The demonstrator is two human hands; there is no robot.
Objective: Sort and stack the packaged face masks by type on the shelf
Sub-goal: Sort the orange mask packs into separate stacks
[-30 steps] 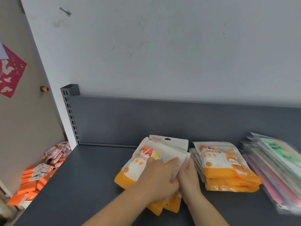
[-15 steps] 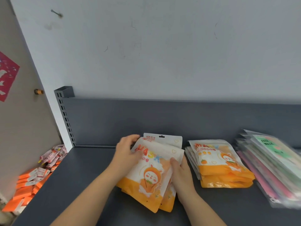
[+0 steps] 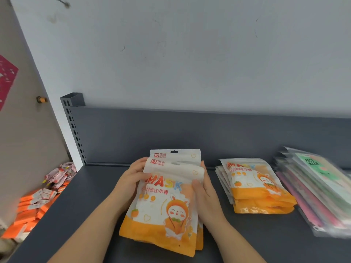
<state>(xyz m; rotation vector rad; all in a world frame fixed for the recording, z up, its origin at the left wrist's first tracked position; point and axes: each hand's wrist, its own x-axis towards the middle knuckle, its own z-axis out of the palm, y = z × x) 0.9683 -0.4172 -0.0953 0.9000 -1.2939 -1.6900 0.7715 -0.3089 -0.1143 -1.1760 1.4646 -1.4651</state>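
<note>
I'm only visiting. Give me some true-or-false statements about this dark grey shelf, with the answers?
1. The left hand and the right hand hold a bundle of orange-and-white mask pouches. True.
2. A second pile of orange-and-white pouches lies to its right. True.
3. The clear-wrapped flat mask packs lie at the dark grey shelf's left end. False: at its right end.
4. The bundle's front reads SOAP. False: it reads MASK.

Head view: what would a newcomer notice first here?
The bundle of orange mask packs at centre, gripped at its edges by the left hand and right hand over the grey shelf. To its right lies a matching orange stack, and at the far right a fanned pile of clear-wrapped masks.
</note>
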